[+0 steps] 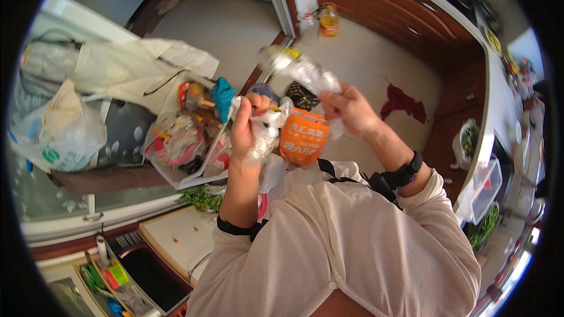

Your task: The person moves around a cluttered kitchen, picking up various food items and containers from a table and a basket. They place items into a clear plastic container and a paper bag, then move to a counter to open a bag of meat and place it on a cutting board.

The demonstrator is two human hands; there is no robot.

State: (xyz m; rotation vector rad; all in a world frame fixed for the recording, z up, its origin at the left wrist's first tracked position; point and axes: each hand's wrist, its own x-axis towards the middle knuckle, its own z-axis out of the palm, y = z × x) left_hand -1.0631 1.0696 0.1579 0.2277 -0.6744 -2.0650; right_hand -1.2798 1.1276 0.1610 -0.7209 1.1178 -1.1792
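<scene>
My left hand point(245, 130) grips a crumpled piece of clear plastic packaging point(264, 134), its thumb pointing up. My right hand point(350, 108) is closed around the end of a longer piece of clear plastic point(304, 70), which stretches up and leftward, blurred, with a yellow patch near its far end. Whether the two pieces are joined cannot be told. Between and below the hands stands an orange bag point(304, 136) with white writing. A dark patterned bag point(302, 95) lies behind it, partly hidden by the plastic.
Left of me, a white basket point(198, 174) holds mixed items and plastic bags, with a teal cloth point(223, 96) at its edge. A bottle of yellow oil point(328, 20) stands on the floor, and a dark red cloth point(403, 102) lies there. Brown cabinets point(396, 17) line the right.
</scene>
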